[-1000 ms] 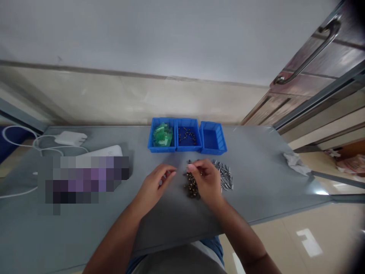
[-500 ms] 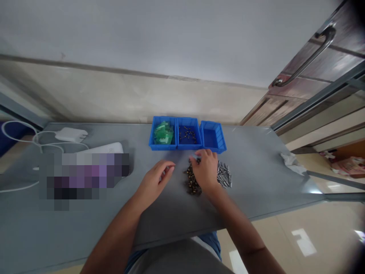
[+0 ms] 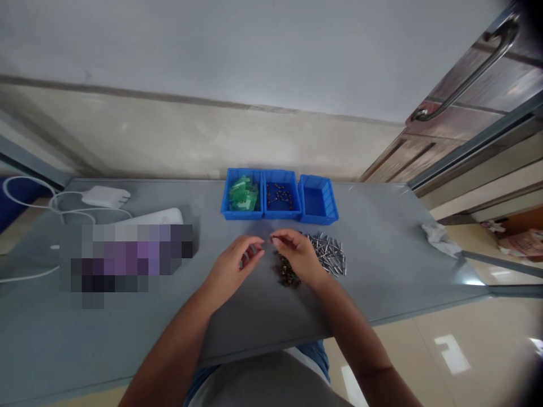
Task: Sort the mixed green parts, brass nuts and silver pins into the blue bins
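Small bronze-coloured fasteners [image 3: 285, 272] — a loose heap on the grey metal counter [image 3: 382, 271], directly under the right hand [image 3: 300, 257], farther from the left hand [image 3: 234, 265]; both hands pinched, nearly touching — any held piece too small to tell.

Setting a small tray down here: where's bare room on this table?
Grey tabletop shows between the metal pins and the crumpled cloth. It's crowded around the left hand, right hand, dark brass parts and three blue bins.

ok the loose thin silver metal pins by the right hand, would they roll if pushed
Probably: the silver metal pins look round and smooth, likely to roll on the grey tabletop. They look stiff, unlikely to bend.
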Tool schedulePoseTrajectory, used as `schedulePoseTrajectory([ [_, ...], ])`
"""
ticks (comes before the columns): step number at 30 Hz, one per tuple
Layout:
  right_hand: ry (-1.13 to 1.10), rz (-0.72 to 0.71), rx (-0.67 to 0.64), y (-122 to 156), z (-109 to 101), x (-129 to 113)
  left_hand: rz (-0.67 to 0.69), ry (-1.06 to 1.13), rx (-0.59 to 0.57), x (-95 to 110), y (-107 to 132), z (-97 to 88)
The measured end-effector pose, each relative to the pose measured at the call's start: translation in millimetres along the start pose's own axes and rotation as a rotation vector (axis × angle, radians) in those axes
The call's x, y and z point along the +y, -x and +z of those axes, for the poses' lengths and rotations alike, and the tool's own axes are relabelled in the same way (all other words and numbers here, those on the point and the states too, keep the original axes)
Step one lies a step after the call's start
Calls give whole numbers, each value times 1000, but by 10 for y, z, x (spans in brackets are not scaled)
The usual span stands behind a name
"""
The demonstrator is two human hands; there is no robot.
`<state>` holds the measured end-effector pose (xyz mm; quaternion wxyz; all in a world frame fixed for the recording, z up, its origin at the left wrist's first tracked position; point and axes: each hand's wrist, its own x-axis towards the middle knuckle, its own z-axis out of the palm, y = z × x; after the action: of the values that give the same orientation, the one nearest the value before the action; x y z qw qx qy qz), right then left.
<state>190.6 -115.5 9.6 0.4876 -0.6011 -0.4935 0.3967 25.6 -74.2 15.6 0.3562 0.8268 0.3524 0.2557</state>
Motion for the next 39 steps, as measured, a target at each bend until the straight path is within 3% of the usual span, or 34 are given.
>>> schedulePoseTrajectory([
  [3,-227,85,-147,59,50,-27,40,34,10,-4,2,14],
  [6,-302,99,-143,84,81,-37,81,18,16,-20,3,24],
  [13,35,-54,60,143,100,-122,23,-63,46,-41,-1,32],
  [18,190,-186,109,156,152,-118,1,-76,58,-33,-13,23],
  [23,89,-72,93,172,134,-107,-11,-85,51,-7,-9,-1],
  [25,83,-95,200,194,94,-198,-22,-69,51,13,-3,-12],
  [29,227,-280,569,108,-42,-509,-33,-36,32,54,1,-30],
  [32,389,-357,664,-91,-143,-632,-41,-30,10,65,0,-42],
  [36,597,-276,560,-166,-149,-480,-44,-38,30,40,0,-54],
  [39,765,-145,206,2,-53,-282,-29,-50,55,20,-3,-52],
])
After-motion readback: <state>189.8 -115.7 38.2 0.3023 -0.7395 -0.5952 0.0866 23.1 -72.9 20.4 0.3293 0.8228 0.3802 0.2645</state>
